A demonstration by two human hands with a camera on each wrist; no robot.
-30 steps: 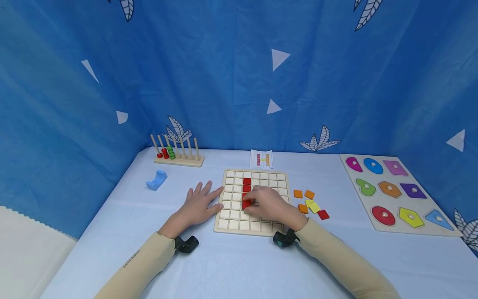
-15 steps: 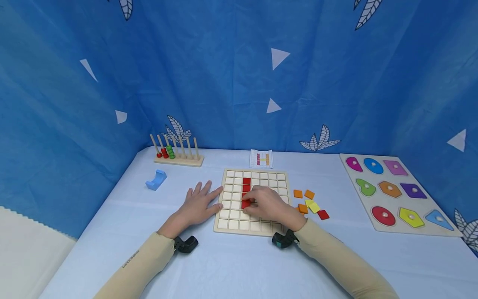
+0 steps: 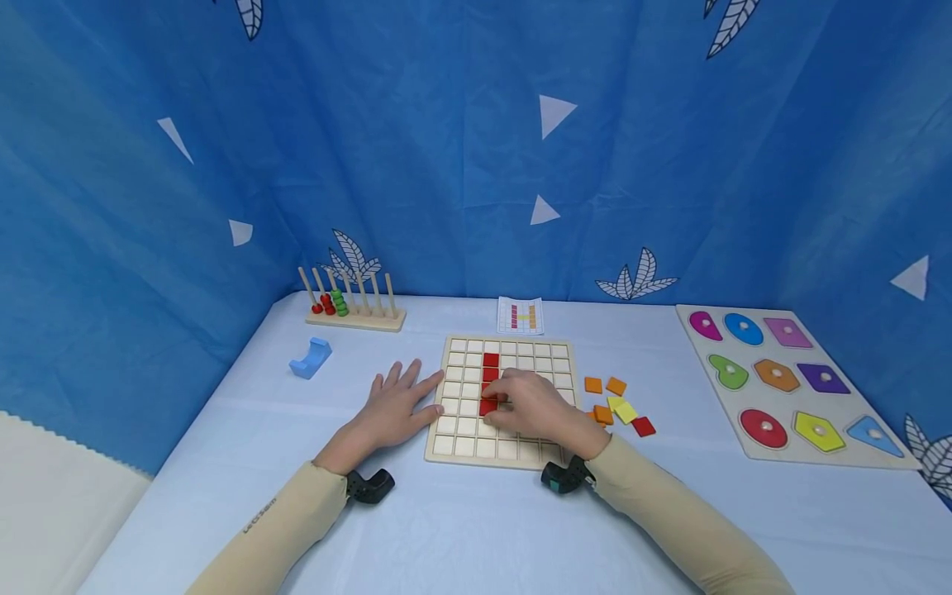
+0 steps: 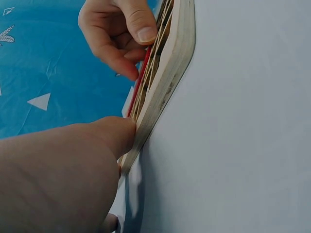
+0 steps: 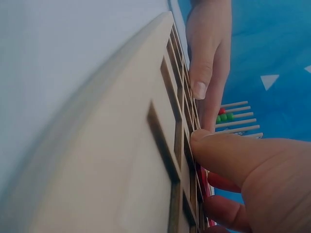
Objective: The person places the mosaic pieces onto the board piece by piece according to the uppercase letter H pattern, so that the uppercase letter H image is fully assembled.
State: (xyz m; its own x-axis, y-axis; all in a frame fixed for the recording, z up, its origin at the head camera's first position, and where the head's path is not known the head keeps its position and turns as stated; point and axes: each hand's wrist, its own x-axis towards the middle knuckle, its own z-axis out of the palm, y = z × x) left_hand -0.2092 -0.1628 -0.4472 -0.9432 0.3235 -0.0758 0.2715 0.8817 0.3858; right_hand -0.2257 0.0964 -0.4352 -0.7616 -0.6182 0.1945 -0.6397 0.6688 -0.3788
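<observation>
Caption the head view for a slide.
Left hand at the edge of a gridded wooden board, right hand at its column of red tiles, a printed card beyond.

1. Square wooden board (image 3: 464,447) under the right hand (image 3: 531,403): pale beige, gridded.
2. Flat square tiles (image 3: 491,373) in a column by that hand: plain red.
3. Loose square tiles (image 3: 626,412) right of it: orange, yellow, red.
4. Cloth backdrop (image 3: 409,165) beyond the left hand (image 3: 392,413): blue, white triangles, black-outlined white leaves.

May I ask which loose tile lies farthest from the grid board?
The loose red tile, at the right end of the group; the orange tiles and yellow tiles all lie closer to the grid board.
</observation>
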